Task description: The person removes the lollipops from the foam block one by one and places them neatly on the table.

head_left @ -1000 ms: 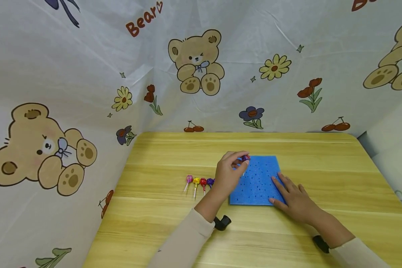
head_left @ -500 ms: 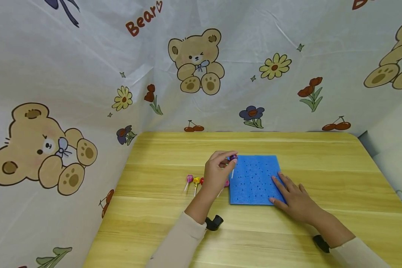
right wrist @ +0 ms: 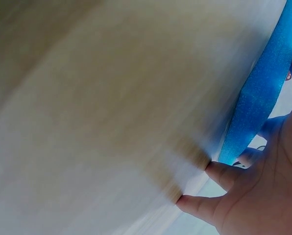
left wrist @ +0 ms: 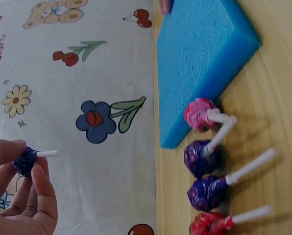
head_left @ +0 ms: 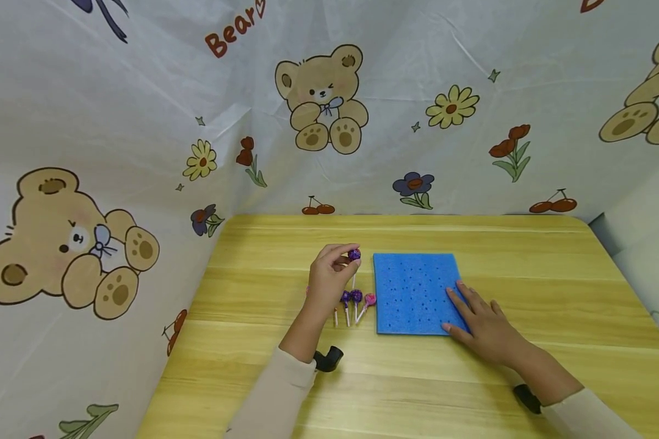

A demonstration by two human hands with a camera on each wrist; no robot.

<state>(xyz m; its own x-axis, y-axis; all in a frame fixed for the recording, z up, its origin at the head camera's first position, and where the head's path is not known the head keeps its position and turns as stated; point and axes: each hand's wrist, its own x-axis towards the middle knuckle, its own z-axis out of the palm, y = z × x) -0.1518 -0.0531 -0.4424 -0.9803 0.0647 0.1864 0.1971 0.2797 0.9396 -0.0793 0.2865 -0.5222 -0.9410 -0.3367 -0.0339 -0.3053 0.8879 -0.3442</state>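
Observation:
A purple-wrapped lollipop (head_left: 354, 254) is pinched by its candy head between the thumb and fingers of my left hand (head_left: 328, 274), its white stick pointing down. The hand is left of a blue foam block (head_left: 412, 305) dotted with small holes. My right hand (head_left: 486, 329) rests on the block's right edge with spread fingers; in the right wrist view two fingertips touch the table beside the foam (right wrist: 261, 93). Below the left hand lies a row of lollipops: a pink one (left wrist: 201, 115), purple ones (left wrist: 207, 193) and a red one (left wrist: 209, 225). My left hand covers part of the row in the head view.
The light wooden table (head_left: 445, 384) reaches back to a white curtain (head_left: 384, 79) printed with bears and flowers. A black wrist mount (head_left: 329, 358) shows by the left sleeve, and another black mount (head_left: 527, 399) by the right.
My left hand has moved left, carrying the purple lollipop from over the foam block to above the row. The right hand has stayed on the block.

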